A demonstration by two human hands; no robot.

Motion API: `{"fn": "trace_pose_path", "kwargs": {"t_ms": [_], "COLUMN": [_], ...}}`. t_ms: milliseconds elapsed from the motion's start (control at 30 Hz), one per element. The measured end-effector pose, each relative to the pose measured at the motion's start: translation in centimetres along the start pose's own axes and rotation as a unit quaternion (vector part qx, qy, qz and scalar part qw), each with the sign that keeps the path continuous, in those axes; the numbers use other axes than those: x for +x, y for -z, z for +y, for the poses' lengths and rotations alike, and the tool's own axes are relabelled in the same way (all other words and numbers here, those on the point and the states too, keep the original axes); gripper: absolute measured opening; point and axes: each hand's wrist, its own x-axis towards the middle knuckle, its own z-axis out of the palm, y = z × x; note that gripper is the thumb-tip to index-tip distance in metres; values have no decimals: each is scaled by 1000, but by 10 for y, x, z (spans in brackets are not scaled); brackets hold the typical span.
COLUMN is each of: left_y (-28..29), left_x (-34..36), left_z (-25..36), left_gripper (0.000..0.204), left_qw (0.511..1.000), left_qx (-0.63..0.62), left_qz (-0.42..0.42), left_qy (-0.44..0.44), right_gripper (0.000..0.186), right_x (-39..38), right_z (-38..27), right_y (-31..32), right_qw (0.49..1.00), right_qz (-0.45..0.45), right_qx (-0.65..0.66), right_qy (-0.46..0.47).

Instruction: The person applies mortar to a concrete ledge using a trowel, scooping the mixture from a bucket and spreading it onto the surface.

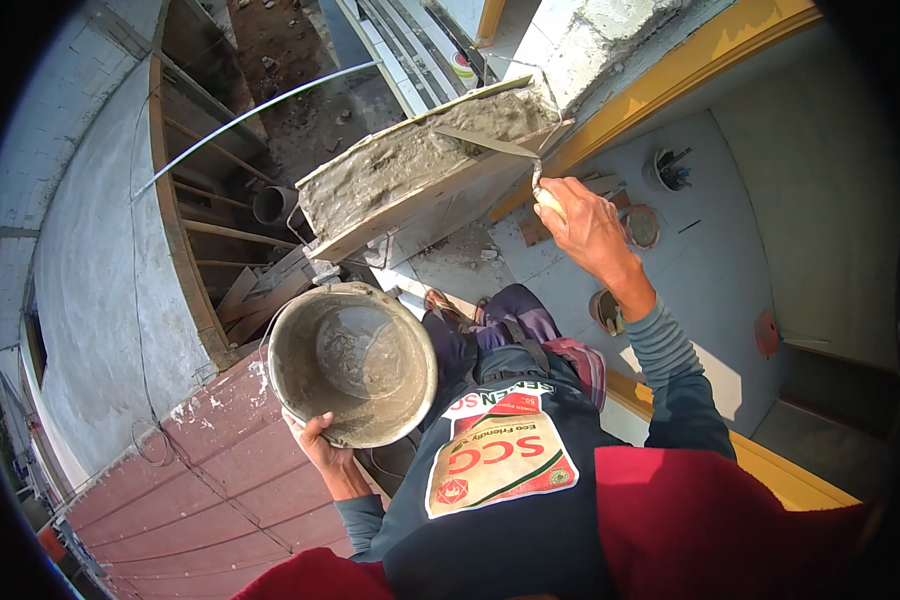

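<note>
My right hand point(582, 228) is closed round the handle of a trowel point(490, 143). The trowel's pointed blade lies over wet grey mortar point(400, 165), at or just above its surface. That mortar fills a long narrow form with wooden side boards point(435, 195), on top of a wall in front of me. My left hand point(322, 440) grips the near rim of a round bucket point(422, 345), its thumb over the edge. The bucket is tilted so that I see inside, where thin wet cement coats the bottom and walls.
Left of the form, a curved grey wall point(100, 270) borders a recess with planks point(260, 300). Reddish roofing point(240, 480) slopes below the bucket. A yellow frame point(670, 75) runs along the right. On the pale floor beyond stand a tool bucket point(667, 170) and smaller containers point(604, 310).
</note>
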Motion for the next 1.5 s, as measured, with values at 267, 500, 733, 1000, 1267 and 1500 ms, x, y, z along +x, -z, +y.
{"fn": "trace_pose_path", "kwargs": {"t_ms": [267,500,733,1000,1267,1500], "left_y": [10,5,-1,-5,-7,-10], "left_x": [2,-1,-3,-4,-8,-9], "left_z": [-4,-3,-3,0,2,3], "left_gripper": [77,75,75,77,78,77], "left_qw": [1000,1000,1000,1000,1000,1000], "left_qx": [-2,1,3,-1,3,5], "left_qz": [-7,-3,2,3,2,-5], "left_qy": [8,20,17,29,28,28], "right_gripper": [33,37,34,36,36,35], "right_x": [15,22,11,21,18,24], "right_z": [-39,-10,11,56,44,62], "right_y": [9,-10,-8,15,17,20], "right_qw": [857,382,252,360,330,293], "right_qz": [-215,-327,-269,-200,-221,-184], "right_qx": [412,805,876,863,871,893], "right_qy": [-223,-315,-313,-293,-289,-287]}}
